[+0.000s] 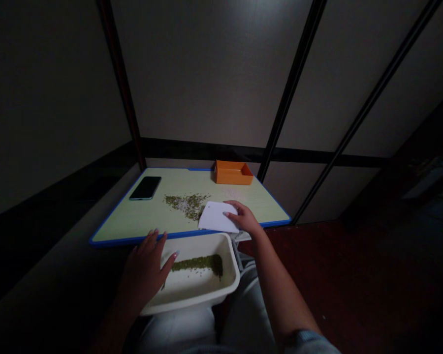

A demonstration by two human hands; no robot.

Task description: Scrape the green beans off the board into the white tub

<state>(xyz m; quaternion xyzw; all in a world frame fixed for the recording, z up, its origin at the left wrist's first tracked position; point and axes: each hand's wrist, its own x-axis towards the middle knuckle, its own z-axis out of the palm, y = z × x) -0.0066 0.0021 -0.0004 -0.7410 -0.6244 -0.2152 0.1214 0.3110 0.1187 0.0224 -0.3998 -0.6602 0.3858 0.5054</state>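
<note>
Several large panels (206, 73) are rising at 12 o'clock, the frame cutting off their tops, while shadow is hiding detail at 9 and 3 o'clock. Before you, the blue-edged table (266, 206) is stretching across. At 6 o'clock from it, your white tub (192, 290) is sitting above your lap, its left end disappearing under your left hand (147, 265). That hand is spreading its fingers toward the table edge; you cannot tell whether it is gripping the rim. Your right hand (245, 219) is grasping the white scraper (216, 216) at the table's 5 o'clock, thumb pressing on its face, the fingers beneath hiding from view. An orange tray (234, 179) is resting at 1 o'clock, its floor mostly hiding, and a dark-screened phone (145, 188) is lying at 10. Smallest, olive-green bits (182, 204) are scattering loosely mid-table, crowding near the scraper's 9 o'clock edge; more bits (203, 262) are forming a band inside the tub, thickening toward 3 o'clock.
</note>
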